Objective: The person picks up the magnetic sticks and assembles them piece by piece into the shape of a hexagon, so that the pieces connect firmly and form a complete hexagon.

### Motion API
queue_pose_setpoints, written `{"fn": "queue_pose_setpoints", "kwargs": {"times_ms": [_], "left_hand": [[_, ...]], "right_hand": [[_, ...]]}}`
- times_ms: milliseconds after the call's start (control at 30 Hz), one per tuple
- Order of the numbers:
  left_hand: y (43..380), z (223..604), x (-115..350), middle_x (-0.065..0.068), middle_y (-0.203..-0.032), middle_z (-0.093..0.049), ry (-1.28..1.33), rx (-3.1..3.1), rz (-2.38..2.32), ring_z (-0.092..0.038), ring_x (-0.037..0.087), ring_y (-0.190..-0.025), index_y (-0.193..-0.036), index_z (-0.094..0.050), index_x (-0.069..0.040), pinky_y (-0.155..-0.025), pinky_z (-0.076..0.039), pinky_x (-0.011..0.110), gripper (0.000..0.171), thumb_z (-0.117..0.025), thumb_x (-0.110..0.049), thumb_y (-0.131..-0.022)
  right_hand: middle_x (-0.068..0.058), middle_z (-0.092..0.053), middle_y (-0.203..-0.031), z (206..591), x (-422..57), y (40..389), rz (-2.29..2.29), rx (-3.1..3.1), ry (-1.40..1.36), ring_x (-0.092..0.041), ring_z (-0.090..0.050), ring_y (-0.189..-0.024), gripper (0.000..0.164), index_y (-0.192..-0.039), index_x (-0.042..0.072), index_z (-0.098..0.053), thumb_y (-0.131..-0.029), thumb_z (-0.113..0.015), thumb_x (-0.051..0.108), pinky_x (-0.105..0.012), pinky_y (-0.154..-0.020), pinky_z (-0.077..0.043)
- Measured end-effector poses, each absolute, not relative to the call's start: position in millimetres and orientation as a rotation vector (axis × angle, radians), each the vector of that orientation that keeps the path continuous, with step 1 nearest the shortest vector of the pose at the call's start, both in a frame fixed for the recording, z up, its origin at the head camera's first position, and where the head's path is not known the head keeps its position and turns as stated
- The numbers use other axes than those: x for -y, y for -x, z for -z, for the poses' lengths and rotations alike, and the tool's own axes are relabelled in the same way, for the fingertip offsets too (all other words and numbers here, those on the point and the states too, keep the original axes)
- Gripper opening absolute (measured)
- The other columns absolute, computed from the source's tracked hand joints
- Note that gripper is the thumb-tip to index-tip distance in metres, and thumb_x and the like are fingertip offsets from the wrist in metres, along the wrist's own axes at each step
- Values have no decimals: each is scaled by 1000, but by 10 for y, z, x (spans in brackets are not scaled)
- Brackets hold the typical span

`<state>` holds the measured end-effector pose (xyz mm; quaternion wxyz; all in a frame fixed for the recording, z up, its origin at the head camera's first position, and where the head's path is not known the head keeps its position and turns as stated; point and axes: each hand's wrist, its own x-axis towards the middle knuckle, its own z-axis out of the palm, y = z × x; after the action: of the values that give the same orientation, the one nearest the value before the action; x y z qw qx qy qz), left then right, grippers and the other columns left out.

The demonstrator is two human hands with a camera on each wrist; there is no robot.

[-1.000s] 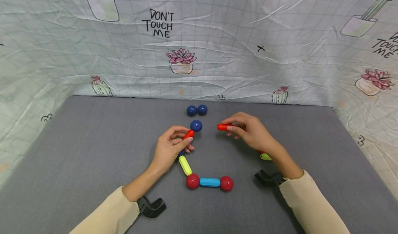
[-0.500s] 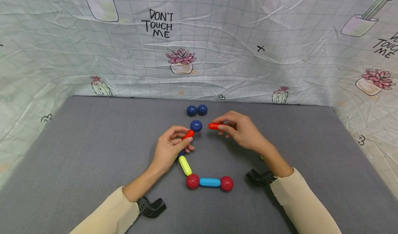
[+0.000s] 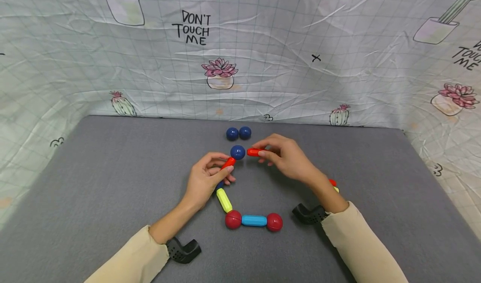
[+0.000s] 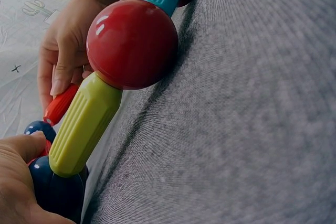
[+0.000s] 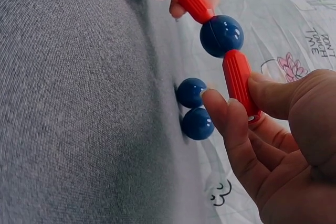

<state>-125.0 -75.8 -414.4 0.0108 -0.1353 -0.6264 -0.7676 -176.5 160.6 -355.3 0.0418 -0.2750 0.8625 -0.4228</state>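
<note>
My left hand (image 3: 204, 178) pinches a red magnetic rod (image 3: 228, 163) between thumb and fingers. A dark blue ball (image 3: 237, 152) sits at that rod's far end. Another red rod (image 3: 254, 152) is pinched by my right hand (image 3: 291, 157), its tip right beside that ball. A sliver of gap shows in the head view, while in the right wrist view rod and ball seem to meet. Below the left hand, a partly hidden blue ball (image 4: 58, 187) joins a yellow rod (image 3: 224, 200). That leads to a red ball (image 3: 233, 219), a light blue rod (image 3: 254, 221) and a second red ball (image 3: 274, 222).
Two loose dark blue balls (image 3: 232, 133) (image 3: 245, 132) lie side by side behind the hands. A red piece (image 3: 332, 183) and a yellow piece (image 3: 336, 189) show partly behind the right forearm. A patterned cloth (image 3: 263, 87) rises at the back of the grey table (image 3: 112, 191).
My right hand has moved left, bringing its red rod close to the blue ball. My left hand and the joined pieces have stayed in place.
</note>
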Motion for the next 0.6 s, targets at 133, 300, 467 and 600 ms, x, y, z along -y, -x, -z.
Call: {"fn": "queue_pose_setpoints", "kwargs": {"times_ms": [133, 300, 467, 600], "left_hand": [[1249, 4145, 758, 25, -93, -61, 421, 1960, 2395, -67, 34, -68, -114, -57, 3, -60, -55, 36, 29, -69, 1, -86], [1249, 4151, 754, 24, -93, -61, 417, 1965, 2391, -67, 34, -67, -113, -58, 3, -59, -55, 37, 29, -69, 0, -87], [1249, 4149, 753, 24, -94, -61, 412, 1964, 2393, -67, 35, -68, -114, -57, 3, -60, -55, 36, 29, -69, 0, -87], [1253, 4148, 760, 28, -95, -60, 413, 1961, 2394, -67, 34, -68, -116, -55, 4, -60, -55, 35, 32, -68, 0, -88]], "right_hand": [[-2, -59, -102, 3559, -1584, 1769, 1283, -2641, 855, -20, -67, -77, 20, -112, 11, -68, -93, -63, 9, -32, -62, -55], [0, -59, -100, 3570, -1575, 1776, 1257, -2651, 846, -19, -66, -78, 21, -113, 12, -68, -93, -63, 10, -29, -63, -54], [0, -61, -104, 3564, -1606, 1783, 1230, -2668, 824, -19, -65, -79, 24, -115, 9, -67, -91, -66, 11, -30, -65, -54], [-1, -63, -108, 3549, -1619, 1783, 1217, -2692, 812, -15, -64, -80, 27, -115, 10, -67, -89, -70, 12, -31, -67, -53]]}}
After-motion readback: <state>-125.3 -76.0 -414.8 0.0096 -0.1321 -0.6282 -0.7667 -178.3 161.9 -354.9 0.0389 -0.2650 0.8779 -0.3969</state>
